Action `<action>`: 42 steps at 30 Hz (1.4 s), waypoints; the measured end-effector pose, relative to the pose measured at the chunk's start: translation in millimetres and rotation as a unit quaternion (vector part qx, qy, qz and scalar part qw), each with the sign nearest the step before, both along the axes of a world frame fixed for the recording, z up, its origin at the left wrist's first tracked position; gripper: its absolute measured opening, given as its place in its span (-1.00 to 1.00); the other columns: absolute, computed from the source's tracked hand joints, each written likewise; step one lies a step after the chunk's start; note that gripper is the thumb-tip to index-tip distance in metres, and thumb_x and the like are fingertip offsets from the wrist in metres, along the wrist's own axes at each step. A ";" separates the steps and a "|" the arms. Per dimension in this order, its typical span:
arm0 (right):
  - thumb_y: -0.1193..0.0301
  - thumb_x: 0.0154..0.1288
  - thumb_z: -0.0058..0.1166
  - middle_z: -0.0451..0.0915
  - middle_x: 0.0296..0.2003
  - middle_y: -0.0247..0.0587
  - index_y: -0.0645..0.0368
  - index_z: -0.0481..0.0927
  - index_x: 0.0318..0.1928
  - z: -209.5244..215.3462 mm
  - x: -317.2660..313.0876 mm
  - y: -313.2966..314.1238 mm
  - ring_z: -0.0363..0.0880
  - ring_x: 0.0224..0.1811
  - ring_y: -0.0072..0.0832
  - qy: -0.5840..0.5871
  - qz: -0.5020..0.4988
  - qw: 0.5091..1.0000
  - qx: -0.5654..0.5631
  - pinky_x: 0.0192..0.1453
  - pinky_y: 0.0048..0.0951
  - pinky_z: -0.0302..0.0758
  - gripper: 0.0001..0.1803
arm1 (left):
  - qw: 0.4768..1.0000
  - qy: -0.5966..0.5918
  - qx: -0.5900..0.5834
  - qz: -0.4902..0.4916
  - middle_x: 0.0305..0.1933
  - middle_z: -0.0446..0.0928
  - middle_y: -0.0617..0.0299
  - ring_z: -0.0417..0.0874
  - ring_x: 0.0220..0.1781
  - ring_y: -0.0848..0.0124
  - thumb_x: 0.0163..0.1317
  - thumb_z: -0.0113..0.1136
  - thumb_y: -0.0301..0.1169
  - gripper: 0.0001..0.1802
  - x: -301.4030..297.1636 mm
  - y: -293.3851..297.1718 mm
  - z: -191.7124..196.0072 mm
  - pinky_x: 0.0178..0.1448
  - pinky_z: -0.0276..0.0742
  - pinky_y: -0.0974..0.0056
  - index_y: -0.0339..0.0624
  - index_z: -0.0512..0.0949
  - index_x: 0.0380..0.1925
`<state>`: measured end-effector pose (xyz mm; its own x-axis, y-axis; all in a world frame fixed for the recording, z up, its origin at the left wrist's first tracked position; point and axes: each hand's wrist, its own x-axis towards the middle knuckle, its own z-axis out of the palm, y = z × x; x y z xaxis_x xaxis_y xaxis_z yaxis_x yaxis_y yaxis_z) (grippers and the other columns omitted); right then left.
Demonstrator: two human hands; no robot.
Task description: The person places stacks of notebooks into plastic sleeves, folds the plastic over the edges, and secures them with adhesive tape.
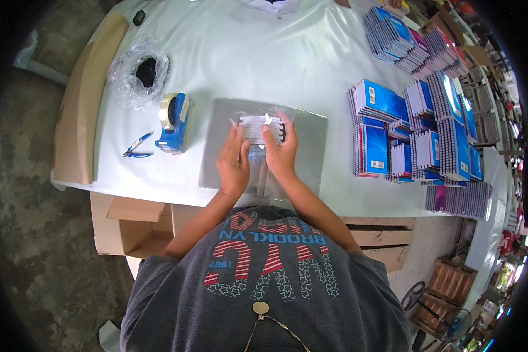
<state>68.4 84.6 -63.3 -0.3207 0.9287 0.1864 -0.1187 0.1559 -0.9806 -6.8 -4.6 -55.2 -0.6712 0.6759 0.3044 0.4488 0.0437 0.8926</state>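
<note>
Between my two hands stands a small stack of spiral notebooks (257, 130), its white page edges facing up and dark coils showing at the right end. Clear plastic wrap appears to surround it. My left hand (234, 164) presses against its left side, fingers closed along it. On the right side my right hand (281, 149) grips it, the thumb lying over the near edge by a small white piece. Under the notebooks lies a pile of clear plastic bags or sheets (308, 149). The underside of the stack is hidden.
A blue tape dispenser (175, 126), blue-handled pliers (137, 146) and crumpled clear plastic (126, 73) lie to the left, beside brown cardboard (82, 117). Stacked blue notebooks (371, 149) fill the right side. Below the table edge sits an open cardboard box (132, 226).
</note>
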 end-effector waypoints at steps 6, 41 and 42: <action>0.39 0.27 0.04 0.52 -0.15 -0.01 0.33 0.44 0.05 8.8 2.3 0.2 0.47 -0.05 -0.30 -0.026 -0.031 0.999 -0.026 0.08 -0.35 0.37 -0.62 | 0.933 0.351 -0.082 0.008 0.22 0.42 0.24 0.22 0.33 0.20 0.16 0.19 -0.31 -0.65 11.0 -3.8 14.9 0.33 -0.01 0.03 -0.06 0.58 -0.02; 0.66 0.05 0.16 0.55 -0.01 -0.19 0.13 0.31 0.16 17.2 28.4 -3.4 0.46 0.10 -0.24 -0.175 0.045 0.939 0.291 0.15 -0.22 0.34 -0.38 | 0.940 0.288 -0.044 -0.178 -0.11 0.62 0.13 0.61 0.03 0.28 0.06 0.20 -0.59 -0.72 -16.3 -1.4 46.2 0.18 0.44 0.11 -0.14 0.60 -0.17; 0.66 0.05 0.16 0.55 -0.01 -0.19 0.13 0.31 0.16 15.0 30.3 -1.6 0.46 0.10 -0.24 -0.174 0.049 0.939 0.291 0.15 -0.22 0.34 -0.38 | 0.947 0.275 -0.039 -0.160 -0.10 0.62 0.13 0.62 -0.01 0.29 0.05 0.21 -0.59 -0.70 -20.2 -8.0 50.0 0.11 0.46 0.16 -0.14 0.59 -0.16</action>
